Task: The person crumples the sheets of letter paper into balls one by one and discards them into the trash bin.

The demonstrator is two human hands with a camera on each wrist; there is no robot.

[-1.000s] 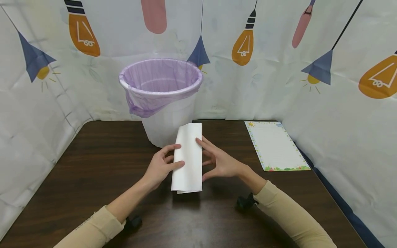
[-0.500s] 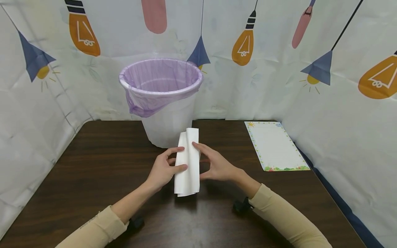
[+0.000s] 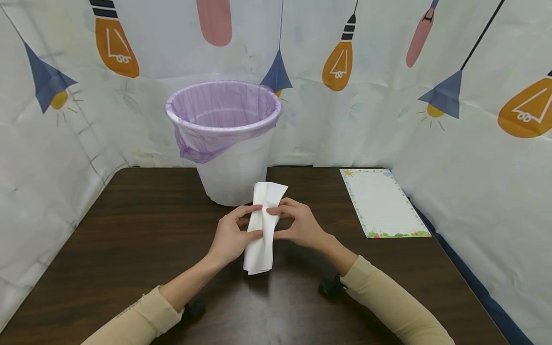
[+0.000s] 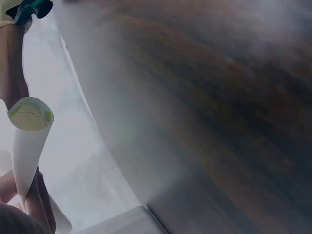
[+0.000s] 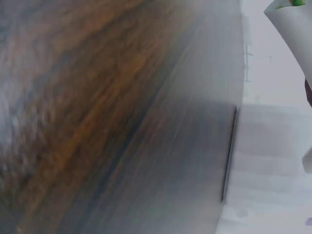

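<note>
A sheet of white paper (image 3: 258,249), rolled or folded into a narrow upright strip, is held between both hands above the table. From its left side my left hand (image 3: 228,237) pinches it, fingertips and thumb on the near face. My right hand (image 3: 302,227) grips the opposite side, squeezing the middle so the top flares to the right. In the left wrist view the rolled paper (image 4: 30,146) shows a printed inner face at its open end. Only part of the paper (image 5: 295,36) appears at the edge of the right wrist view.
Behind the hands stands a white trash bin (image 3: 233,179) with a purple liner (image 3: 207,148) folded over its rim. A sheet of decorated letter paper (image 3: 384,203) lies at the right of the dark wooden table (image 3: 142,225). Printed curtains surround the table's back and sides.
The paper has gone from a wider flat roll to a narrower, pinched, creased strip. My right hand has moved left, closer to the left hand, and its fingers have closed on the paper.
</note>
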